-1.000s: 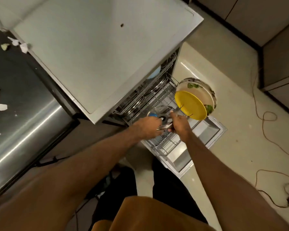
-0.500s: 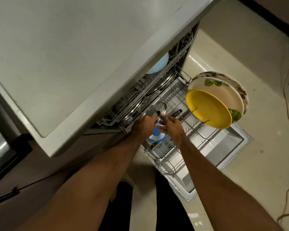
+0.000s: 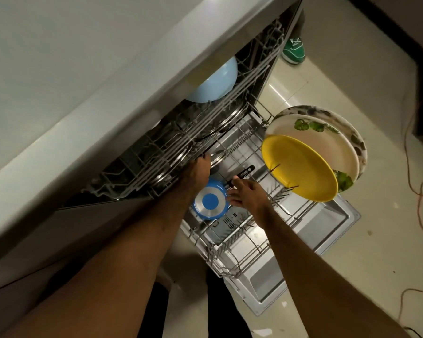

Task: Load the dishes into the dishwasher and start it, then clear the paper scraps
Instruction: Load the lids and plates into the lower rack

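Letting go of the pan [image 3: 209,200] with right hand [image 3: 244,195], now spread loose beside it. Reaching left hand [image 3: 200,167] to lid [image 3: 217,156]; cannot tell its grip.

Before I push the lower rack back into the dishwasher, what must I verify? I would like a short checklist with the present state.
1. Yellow plate stands on edge between the tines: ok.
2. Blue pan lies bottom up in the lower rack: ok.
3. Right hand clear of the rack: not ok, it is open beside the pan handle.
4. Left hand clear: not ok, it reaches to the lid near the upper rack.
5. The pan handle will pass under the upper rack: cannot tell.
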`<control>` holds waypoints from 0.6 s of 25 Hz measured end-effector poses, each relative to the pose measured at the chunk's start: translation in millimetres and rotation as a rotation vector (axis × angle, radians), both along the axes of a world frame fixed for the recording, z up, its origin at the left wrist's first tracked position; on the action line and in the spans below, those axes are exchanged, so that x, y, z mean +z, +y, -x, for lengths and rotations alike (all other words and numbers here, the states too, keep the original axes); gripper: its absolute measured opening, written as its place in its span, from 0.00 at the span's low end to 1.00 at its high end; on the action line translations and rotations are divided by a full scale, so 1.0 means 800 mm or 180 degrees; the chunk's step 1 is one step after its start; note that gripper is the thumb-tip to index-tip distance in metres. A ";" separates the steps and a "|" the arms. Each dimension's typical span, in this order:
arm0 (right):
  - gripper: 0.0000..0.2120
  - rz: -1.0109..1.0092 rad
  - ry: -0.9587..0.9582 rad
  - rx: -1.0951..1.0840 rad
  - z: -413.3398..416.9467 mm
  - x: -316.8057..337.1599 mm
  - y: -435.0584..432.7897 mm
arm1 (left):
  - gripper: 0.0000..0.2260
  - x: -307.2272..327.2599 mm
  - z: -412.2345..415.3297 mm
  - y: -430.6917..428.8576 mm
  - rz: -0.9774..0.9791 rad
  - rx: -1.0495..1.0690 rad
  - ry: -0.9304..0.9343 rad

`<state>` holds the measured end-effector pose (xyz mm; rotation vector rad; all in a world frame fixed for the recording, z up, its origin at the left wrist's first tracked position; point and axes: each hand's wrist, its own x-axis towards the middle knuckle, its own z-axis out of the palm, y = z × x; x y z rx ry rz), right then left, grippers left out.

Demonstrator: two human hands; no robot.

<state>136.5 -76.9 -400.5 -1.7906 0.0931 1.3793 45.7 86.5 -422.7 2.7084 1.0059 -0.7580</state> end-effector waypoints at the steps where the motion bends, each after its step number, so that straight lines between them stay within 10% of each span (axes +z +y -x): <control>1: 0.15 -0.0006 0.0007 0.0005 -0.002 -0.002 0.000 | 0.25 -0.006 -0.003 0.002 -0.0060 0.0030 0.0047; 15: 0.21 0.0087 0.0215 0.0092 -0.002 -0.031 0.013 | 0.20 -0.051 -0.012 0.029 0.0461 0.1457 -0.0596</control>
